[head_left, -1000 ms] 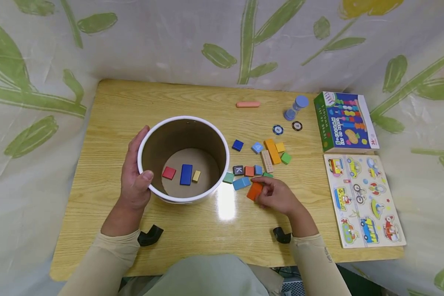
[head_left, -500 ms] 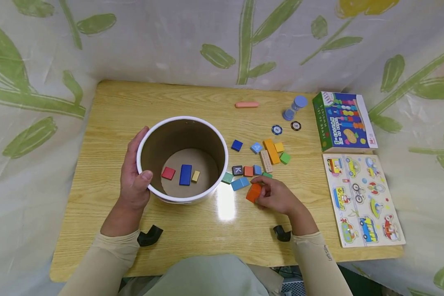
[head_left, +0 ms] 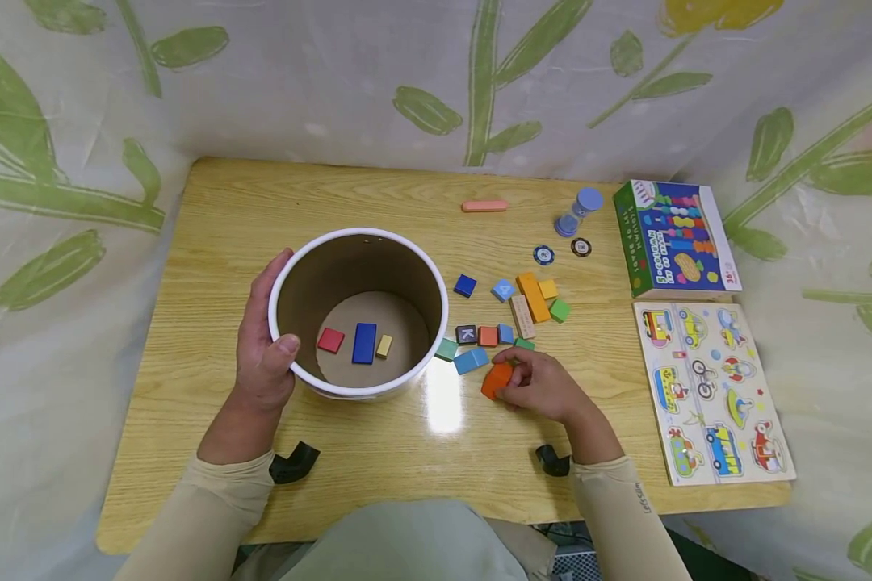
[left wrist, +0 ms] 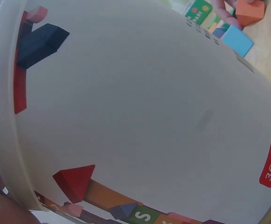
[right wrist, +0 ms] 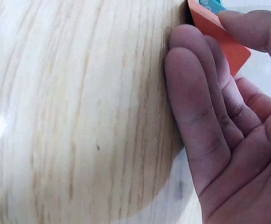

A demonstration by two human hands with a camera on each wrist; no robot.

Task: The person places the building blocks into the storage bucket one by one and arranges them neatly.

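My left hand (head_left: 263,351) grips a round white bucket (head_left: 436,278) at its left side, thumb over the rim. Inside on its bottom lie a red block (head_left: 330,340), a blue block (head_left: 364,344) and a small yellow block (head_left: 383,347). To the right of the bucket, my right hand (head_left: 543,384) pinches an orange block (head_left: 496,381) low over the wooden table. In the right wrist view, the thumb lies on one side of that block (right wrist: 233,49) and the fingers on the other. The bucket's printed outer wall (left wrist: 140,98) fills the left wrist view.
Several loose blocks lie right of the bucket, among them a light blue block (head_left: 471,361) and a long orange block (head_left: 534,297). Farther back are two chips (head_left: 543,255), a sand timer (head_left: 579,212) and a pink stick (head_left: 484,206). A box (head_left: 683,242) and a picture puzzle board (head_left: 715,395) occupy the right edge.
The orange block has turned a little in my right fingers and shifted slightly left. My left hand and the bucket stay where they were.
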